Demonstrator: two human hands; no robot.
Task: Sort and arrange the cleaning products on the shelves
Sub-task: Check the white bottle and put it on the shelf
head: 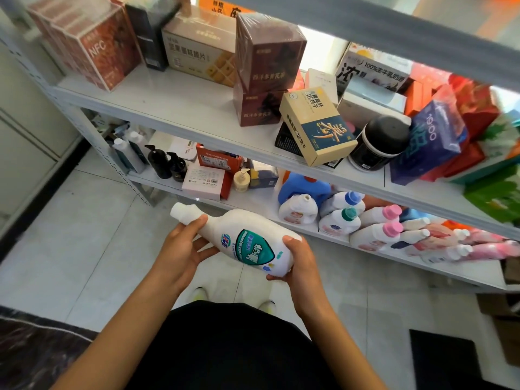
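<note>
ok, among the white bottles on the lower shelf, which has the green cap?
The white bottle with the teal-green cap, front of the cluster, just right of the white-capped jug. Its neighbours have blue, pink or white caps.

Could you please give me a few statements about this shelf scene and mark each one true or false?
1. Both hands hold the white bottle. True: the left hand is near its neck, the right hand at its base.
2. The white bottle stands upright on the lower shelf. False: it is held tilted in front of the shelves.
3. Pink-capped bottles sit on the lower shelf. True.
4. The black jar sits on the floor. False: it is on the middle shelf.
</note>
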